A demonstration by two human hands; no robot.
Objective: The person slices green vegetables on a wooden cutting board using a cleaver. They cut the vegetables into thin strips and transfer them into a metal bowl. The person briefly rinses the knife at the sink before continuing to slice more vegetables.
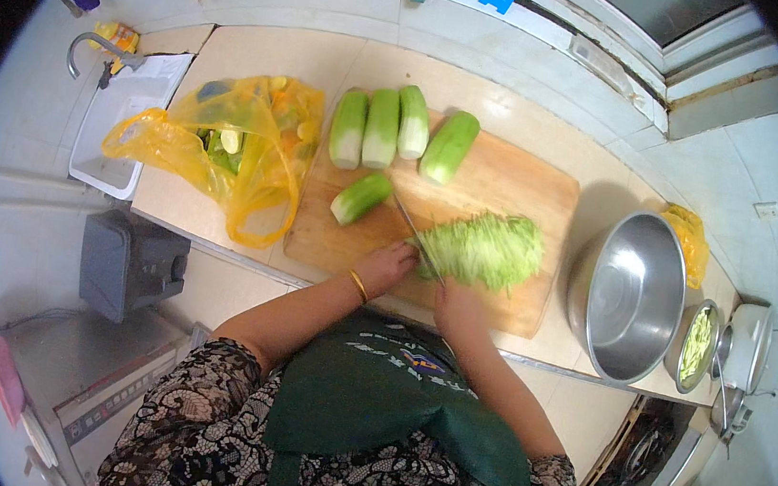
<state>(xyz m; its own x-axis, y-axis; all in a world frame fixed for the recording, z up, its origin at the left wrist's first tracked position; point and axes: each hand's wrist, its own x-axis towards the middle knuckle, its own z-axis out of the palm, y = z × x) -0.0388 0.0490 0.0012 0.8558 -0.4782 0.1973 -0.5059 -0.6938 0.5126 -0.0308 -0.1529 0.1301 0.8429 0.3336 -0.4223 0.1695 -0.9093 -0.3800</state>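
My right hand (461, 305) grips the handle of a kitchen knife (412, 220), its blade slanting up and left across the wooden cutting board (540, 181). My left hand (390, 268), with a gold-coloured bracelet at the wrist, rests its curled fingertips on green vegetable at the left of the blade; fingers and blade mostly hide that piece. Right of the knife spreads a heap of thin pale-green shreds (496, 248). A short peeled green vegetable piece (362, 198) lies above my left hand. Several thicker pieces (381, 130) line the board's far edge.
A yellow plastic bag (269, 186) with vegetable scraps sits left of the board, before a white sink (108, 146). On the right stand a large steel bowl (634, 300) and a smaller bowl (697, 346) of cut pale-green pieces. The counter's front edge (561, 373) runs close to my body.
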